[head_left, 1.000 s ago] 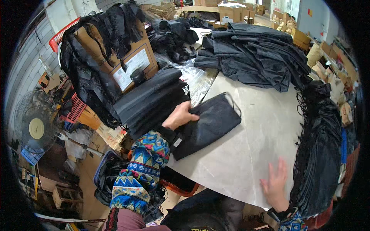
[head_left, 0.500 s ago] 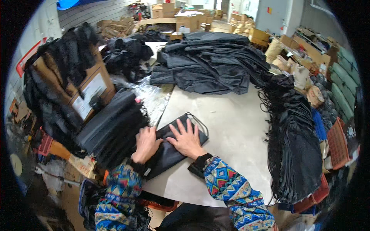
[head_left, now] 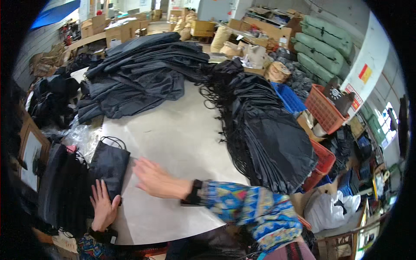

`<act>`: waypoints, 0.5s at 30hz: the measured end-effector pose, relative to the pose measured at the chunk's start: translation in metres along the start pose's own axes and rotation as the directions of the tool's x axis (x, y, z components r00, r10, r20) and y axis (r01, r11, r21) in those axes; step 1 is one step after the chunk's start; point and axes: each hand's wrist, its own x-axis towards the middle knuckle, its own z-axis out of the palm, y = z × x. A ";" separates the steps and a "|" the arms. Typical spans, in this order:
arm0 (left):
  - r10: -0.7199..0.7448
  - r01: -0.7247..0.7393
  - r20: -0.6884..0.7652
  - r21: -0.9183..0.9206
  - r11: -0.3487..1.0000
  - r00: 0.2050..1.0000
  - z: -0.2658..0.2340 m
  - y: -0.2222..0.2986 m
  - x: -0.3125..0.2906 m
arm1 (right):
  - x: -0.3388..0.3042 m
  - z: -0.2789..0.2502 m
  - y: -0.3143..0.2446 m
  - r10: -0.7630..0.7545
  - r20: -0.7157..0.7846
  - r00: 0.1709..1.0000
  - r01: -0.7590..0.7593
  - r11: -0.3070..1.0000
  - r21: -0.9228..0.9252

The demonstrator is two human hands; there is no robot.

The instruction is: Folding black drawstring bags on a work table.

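Observation:
A folded black drawstring bag (head_left: 110, 162), its cord loops at the far end, lies at the left side of the pale tabletop (head_left: 173, 134). My left hand (head_left: 103, 206) rests on the bag's near end with its fingers spread. To the right of the bag, my right hand (head_left: 158, 178) is off it, above the bare table; its fingers are stretched out and blurred by motion, with nothing seen in them. Left of the bag stands a row of similar black folded bags (head_left: 65, 190). Along the table's right side lies a long overlapping row of black bags (head_left: 264, 134) with trailing cords.
A large heap of black fabric (head_left: 143, 73) covers the far end. Clear plastic film (head_left: 84, 136) lies at the left. Past the right edge are red baskets (head_left: 327, 108), a blue crate (head_left: 288, 97) and a white sack (head_left: 331, 212). Cardboard boxes (head_left: 123, 32) stand at the back.
The view has swung to the right. My right hand has lifted off the bag and moved away to its right; my left hand still lies on the bag, now nearer its close end.

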 end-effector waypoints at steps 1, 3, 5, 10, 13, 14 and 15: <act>0.001 -0.001 0.010 0.008 1.000 1.000 -0.003 -0.001 -0.002 | -0.027 -0.018 0.014 0.152 0.104 0.983 -0.168 0.971 0.167; 0.028 -0.028 0.028 -0.005 1.000 0.999 -0.009 0.007 0.000 | -0.083 -0.091 0.031 0.124 0.008 0.992 -0.122 0.987 -0.108; 0.036 -0.035 0.039 -0.008 0.999 0.999 -0.016 0.014 0.000 | -0.133 -0.149 0.066 0.388 -0.146 0.910 -0.396 0.708 -0.584; 0.107 -0.113 0.117 0.046 0.993 0.987 -0.033 0.038 0.015 | -0.252 -0.233 0.101 0.877 -0.099 0.470 -0.691 0.296 -0.660; 0.105 -0.113 0.058 0.166 0.980 0.993 -0.053 0.022 -0.007 | -0.231 -0.223 0.110 0.777 -0.330 0.537 -0.757 0.270 -0.595; 0.238 -0.237 0.009 0.126 0.963 0.971 -0.060 0.033 -0.004 | -0.235 -0.242 0.097 0.692 -0.438 0.574 -0.775 0.285 -0.564; 0.351 -0.345 -0.046 0.098 0.933 0.935 -0.068 0.044 -0.007 | -0.240 -0.258 0.092 0.630 -0.483 0.608 -0.772 0.325 -0.547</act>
